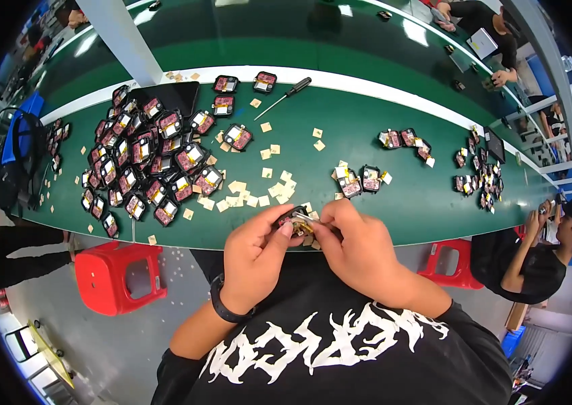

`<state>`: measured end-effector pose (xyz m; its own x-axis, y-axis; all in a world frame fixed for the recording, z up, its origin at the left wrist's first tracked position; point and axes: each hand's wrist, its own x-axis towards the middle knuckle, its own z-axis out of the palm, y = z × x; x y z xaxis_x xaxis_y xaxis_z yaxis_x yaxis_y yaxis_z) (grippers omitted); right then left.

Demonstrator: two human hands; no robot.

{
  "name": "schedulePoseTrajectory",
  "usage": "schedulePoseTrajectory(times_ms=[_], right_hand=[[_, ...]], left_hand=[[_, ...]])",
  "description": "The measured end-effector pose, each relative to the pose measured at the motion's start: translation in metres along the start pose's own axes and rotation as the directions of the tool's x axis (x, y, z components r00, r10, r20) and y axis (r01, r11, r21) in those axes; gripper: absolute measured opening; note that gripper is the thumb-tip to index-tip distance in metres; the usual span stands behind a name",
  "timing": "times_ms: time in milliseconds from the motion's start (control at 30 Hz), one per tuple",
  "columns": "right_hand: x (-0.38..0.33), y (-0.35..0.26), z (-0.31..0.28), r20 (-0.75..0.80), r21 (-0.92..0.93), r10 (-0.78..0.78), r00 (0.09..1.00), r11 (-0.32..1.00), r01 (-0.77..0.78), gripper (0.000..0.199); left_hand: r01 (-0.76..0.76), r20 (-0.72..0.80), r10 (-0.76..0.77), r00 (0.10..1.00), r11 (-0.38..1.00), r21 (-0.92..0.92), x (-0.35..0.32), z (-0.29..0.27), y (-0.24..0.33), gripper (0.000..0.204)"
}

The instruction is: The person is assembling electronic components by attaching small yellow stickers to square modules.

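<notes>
At the table's near edge, my left hand (253,248) is closed around a small electronic unit (288,217) with a black case, tilted and partly covered by my fingers. Beside it my right hand (360,246) is closed, thumb and fingertips pinching a small silvery part (303,217) at the unit. Whether that part is attached to the unit cannot be seen. Yellowish pieces show between the hands. Just beyond my right hand lie similar units with pink-red boards, one (348,183) next to another (371,178). Small beige square pieces (252,201) are scattered past my left hand.
A large heap of the same units (141,152) covers the left of the green table (326,108). A screwdriver (283,98) lies near the far white rail. More units (481,175) sit at far right, near a seated person (535,256). Red stools (107,280) stand below.
</notes>
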<state>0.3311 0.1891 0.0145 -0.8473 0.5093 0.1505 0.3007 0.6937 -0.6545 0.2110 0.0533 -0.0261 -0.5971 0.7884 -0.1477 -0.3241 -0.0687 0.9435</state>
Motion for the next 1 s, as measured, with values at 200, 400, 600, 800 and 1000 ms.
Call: schedulePoseTrajectory(times_ms=[200, 400, 600, 800, 1000], right_hand=[[-0.004, 0.0, -0.006, 0.045, -0.02, 0.035, 0.998, 0.999, -0.034, 0.022], [-0.006, 0.003, -0.004, 0.026, -0.027, 0.045, 0.999, 0.999, -0.044, 0.021], [-0.007, 0.003, -0.004, 0.01, -0.012, 0.021, 1.0, 1.0, -0.02, 0.021], [-0.008, 0.003, -0.009, 0.036, -0.06, 0.015, 0.999, 0.998, -0.013, 0.022], [-0.008, 0.002, -0.004, 0.071, 0.18, 0.175, 0.982, 0.966, -0.186, 0.023]], left_hand=[[-0.131, 0.015, 0.131, 0.991, 0.969, 0.208, -0.003, 0.001, -0.006, 0.026], [-0.17, 0.021, 0.17, 0.985, 0.951, 0.259, -0.003, 0.003, -0.01, 0.023], [0.024, 0.073, -0.023, 0.997, 1.0, -0.007, -0.001, 0.004, -0.006, 0.026], [-0.035, 0.018, 0.036, 0.999, 0.998, -0.056, -0.002, 0.006, -0.007, 0.026], [-0.216, -0.003, 0.217, 0.976, 0.975, -0.054, -0.001, 0.008, -0.018, 0.022]])
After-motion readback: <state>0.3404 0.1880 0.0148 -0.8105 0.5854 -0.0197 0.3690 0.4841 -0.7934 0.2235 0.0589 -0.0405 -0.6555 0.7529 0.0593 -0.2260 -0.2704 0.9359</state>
